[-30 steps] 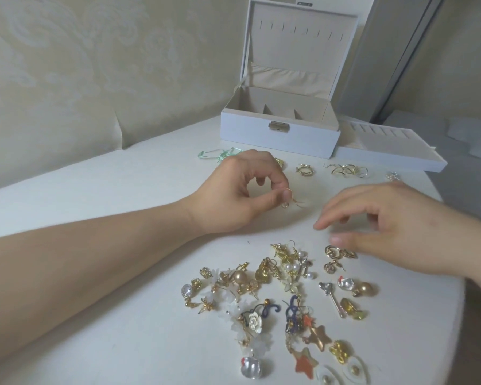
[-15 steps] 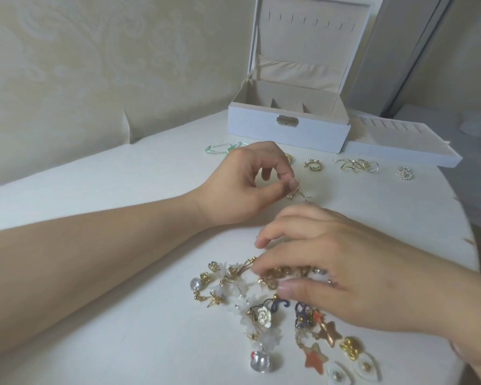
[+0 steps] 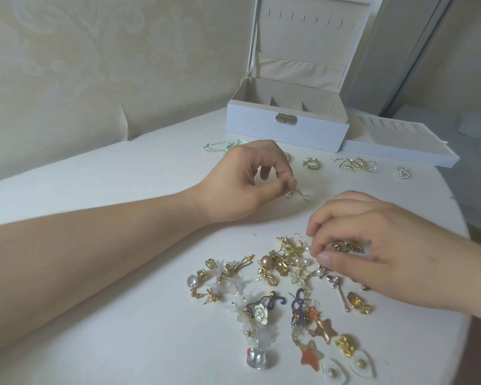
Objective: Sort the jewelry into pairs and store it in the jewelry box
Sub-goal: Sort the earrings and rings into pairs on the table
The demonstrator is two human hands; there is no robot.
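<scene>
1. Since half a second ago the right hand has drawn back toward the right side of the heap, uncovering the pearl and gold pieces it lay over; its thumb and fingertips now pinch at something small at the heap's far right edge, by a chain-link earring. Whether they have hold of a piece I cannot tell.
2. Holding almost where it was, the left hand pinches a gold hook earring between thumb and forefinger, just off the table, between the heap and the sorted row.
3. Done so far, as I judge it: a row of pieces lies on the white table just near the box, namely a gold hoop pair, twisted gold wire hoops and a rhinestone piece.
4. Left to do: the jewelry heap near the camera remains large and mixed, with stars, flowers and pearls. The jewelry box stands open at the far side, and no jewelry shows in its visible compartments, so storing looks not yet begun.
5. Hard to make out: the left hand hides another gold piece in the row; the box's front wall hides the compartment floors; the removable tray to its right shows only slots; the right hand covers part of the heap.
</scene>
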